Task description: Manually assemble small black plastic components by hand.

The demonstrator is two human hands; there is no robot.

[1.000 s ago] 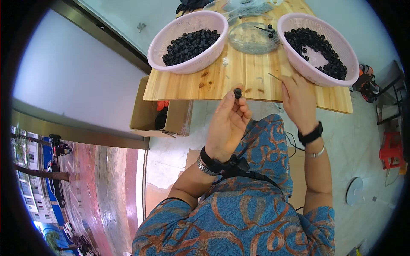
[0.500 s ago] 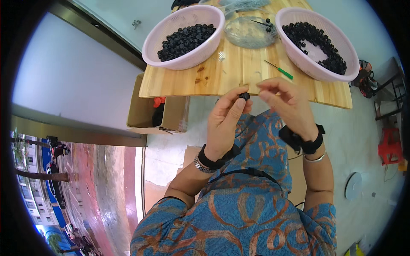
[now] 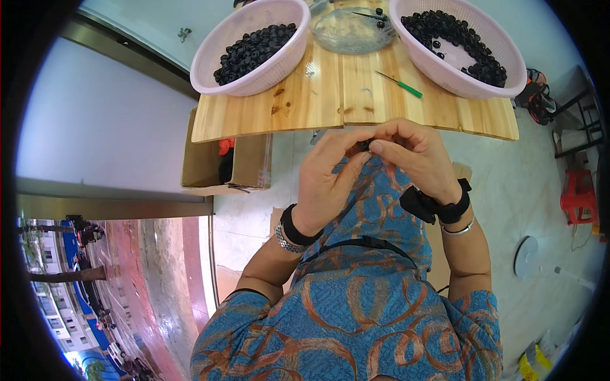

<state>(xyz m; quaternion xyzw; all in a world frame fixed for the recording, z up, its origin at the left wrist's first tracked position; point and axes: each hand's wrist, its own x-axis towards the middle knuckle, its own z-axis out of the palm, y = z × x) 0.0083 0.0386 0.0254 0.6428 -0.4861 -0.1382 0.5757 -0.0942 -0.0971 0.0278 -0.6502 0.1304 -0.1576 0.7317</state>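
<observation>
Since the earlier frame, the right hand (image 3: 419, 159) has moved leftward and met the left hand (image 3: 325, 174). Going from the left: a cardboard box (image 3: 254, 166) stands below the table (image 3: 327, 101), on which one pink basket (image 3: 202, 79) holds many black pieces (image 3: 254, 54). Next comes the left hand, its thumb and fingers narrow — they pinch a small black part (image 3: 365, 145), partly hidden between the fingertips of both hands, before the table edge. Beyond lies a green-handled screwdriver (image 3: 410, 89), touched by neither hand. The right hand, fingers bent, pinches the same part from its right side — farther right, a second pink basket (image 3: 460, 84) holds similar pieces.
</observation>
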